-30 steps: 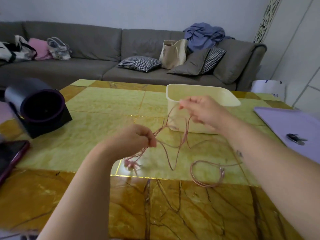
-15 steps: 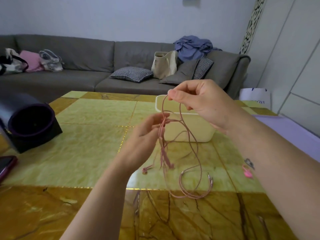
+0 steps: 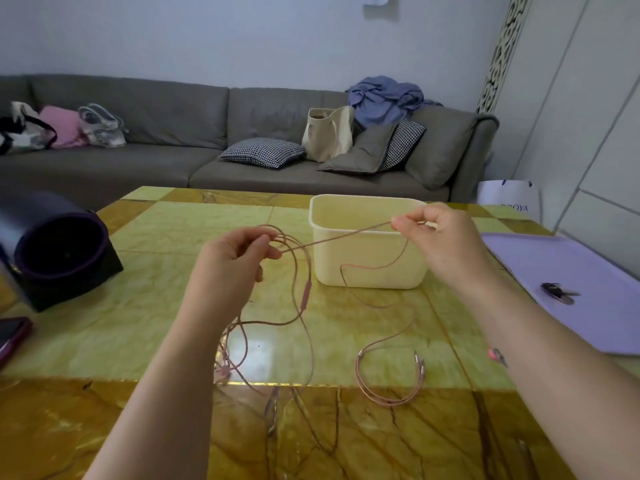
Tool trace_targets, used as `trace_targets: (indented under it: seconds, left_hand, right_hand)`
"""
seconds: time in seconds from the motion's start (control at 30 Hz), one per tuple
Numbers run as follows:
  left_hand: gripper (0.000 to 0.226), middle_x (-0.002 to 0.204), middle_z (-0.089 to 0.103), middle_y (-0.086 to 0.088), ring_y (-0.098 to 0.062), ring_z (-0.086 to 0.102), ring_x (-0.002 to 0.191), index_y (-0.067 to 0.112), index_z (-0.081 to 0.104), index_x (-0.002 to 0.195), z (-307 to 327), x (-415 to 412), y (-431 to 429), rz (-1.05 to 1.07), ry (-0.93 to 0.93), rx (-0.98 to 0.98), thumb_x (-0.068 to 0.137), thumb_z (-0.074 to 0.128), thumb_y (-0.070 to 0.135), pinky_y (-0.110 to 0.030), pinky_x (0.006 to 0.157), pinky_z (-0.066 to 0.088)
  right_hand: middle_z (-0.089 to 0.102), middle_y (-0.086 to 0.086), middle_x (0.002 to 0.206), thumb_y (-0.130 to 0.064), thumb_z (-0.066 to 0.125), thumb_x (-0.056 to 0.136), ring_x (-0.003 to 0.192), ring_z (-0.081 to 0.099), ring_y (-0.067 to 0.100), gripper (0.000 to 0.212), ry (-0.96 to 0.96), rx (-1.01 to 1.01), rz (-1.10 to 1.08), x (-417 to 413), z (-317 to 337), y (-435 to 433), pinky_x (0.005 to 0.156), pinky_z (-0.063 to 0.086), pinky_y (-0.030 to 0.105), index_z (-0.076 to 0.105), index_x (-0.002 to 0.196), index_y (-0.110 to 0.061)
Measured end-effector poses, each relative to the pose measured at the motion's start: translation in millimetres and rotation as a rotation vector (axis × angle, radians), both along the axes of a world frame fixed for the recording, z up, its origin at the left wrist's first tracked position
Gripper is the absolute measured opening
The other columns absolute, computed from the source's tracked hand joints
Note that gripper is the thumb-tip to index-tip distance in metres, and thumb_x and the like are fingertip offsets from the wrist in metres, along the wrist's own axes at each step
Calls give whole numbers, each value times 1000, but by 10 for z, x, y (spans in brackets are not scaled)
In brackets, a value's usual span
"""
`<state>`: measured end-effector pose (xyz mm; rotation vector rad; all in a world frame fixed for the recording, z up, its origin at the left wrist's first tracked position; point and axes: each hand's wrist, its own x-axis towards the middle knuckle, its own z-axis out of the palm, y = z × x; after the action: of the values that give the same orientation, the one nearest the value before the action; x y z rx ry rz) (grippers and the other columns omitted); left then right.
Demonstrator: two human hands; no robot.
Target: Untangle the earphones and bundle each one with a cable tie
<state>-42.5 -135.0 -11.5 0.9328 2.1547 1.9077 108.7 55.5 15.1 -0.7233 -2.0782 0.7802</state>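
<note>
In the head view, the person's left hand is raised over the table, thumb and fingers curled and pinching several loops of the pink earphones. The right hand is held up to the right of it, in front of the cream tub, and pinches one strand between thumb and forefinger. That strand runs taut from one hand to the other, rising toward the right.

From the left hand more cable hangs down in loose loops, carrying a slim pink remote, and trails onto the tabletop. The pink earbuds lie near the left forearm, too blurred to tell apart. From the right hand a slack strand drops in front of the tub and runs on to a curved bunch of cable lying on the table between the forearms.

A black cylinder-shaped device and a phone are at the left of the table. A lilac board with keys on it lies at the right. A grey sofa stands behind.
</note>
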Motion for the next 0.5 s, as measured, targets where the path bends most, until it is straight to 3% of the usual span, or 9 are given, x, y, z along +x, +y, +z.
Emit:
trace_targets:
  seconds: [0.1, 0.17, 0.27, 0.33, 0.43, 0.5]
  left_hand:
    - [20, 78, 67, 0, -7, 62, 62, 21, 62, 91, -6, -83, -89, 211, 19, 40, 98, 45, 12, -23, 65, 49]
    - [19, 75, 62, -1, -11, 61, 68, 17, 60, 93, -3, -174, -155, 312, -77, 112, 99, 42, 12, -24, 69, 51]
    - [22, 71, 53, 0, -10, 51, 61, 17, 58, 86, 6, -255, -169, 250, -444, 305, 99, 42, 9, -20, 60, 47]
    - [23, 72, 54, -1, -8, 43, 56, 15, 57, 84, 10, -221, -125, 159, -615, 365, 99, 41, 8, -15, 50, 41]
    - [21, 74, 62, 0, -8, 44, 53, 14, 58, 88, -22, -112, -56, 56, -562, 205, 99, 41, 10, -17, 47, 37]
    - [19, 76, 65, 1, -8, 50, 54, 15, 59, 90, -52, -37, -2, 13, -473, 94, 99, 43, 11, -21, 52, 36]
  right_hand:
    - [66, 1, 93, -28, 63, 89, 88, 58, 14, 22, -24, -10, -71, 90, -191, 99, 65, 38, 14, 70, 92, -8]
    - [67, 4, 94, -28, 60, 91, 89, 59, 18, 23, -56, -70, -128, 182, -320, 185, 67, 40, 23, 70, 97, -7]
    - [65, 5, 92, -28, 59, 92, 89, 58, 20, 25, -296, -171, -157, 284, -524, 298, 75, 39, 27, 70, 97, -6]
    - [67, 7, 88, -29, 61, 91, 87, 60, 23, 25, -559, -222, -104, 295, -672, 344, 70, 39, 28, 71, 92, -6]
    - [68, 4, 88, -36, 59, 90, 84, 63, 22, 22, -933, -131, -88, 271, -843, 321, 69, 45, 28, 69, 84, -17]
    - [69, 0, 90, -35, 54, 91, 83, 64, 20, 20, -1030, -33, -86, 236, -874, 254, 74, 50, 29, 68, 85, -22]
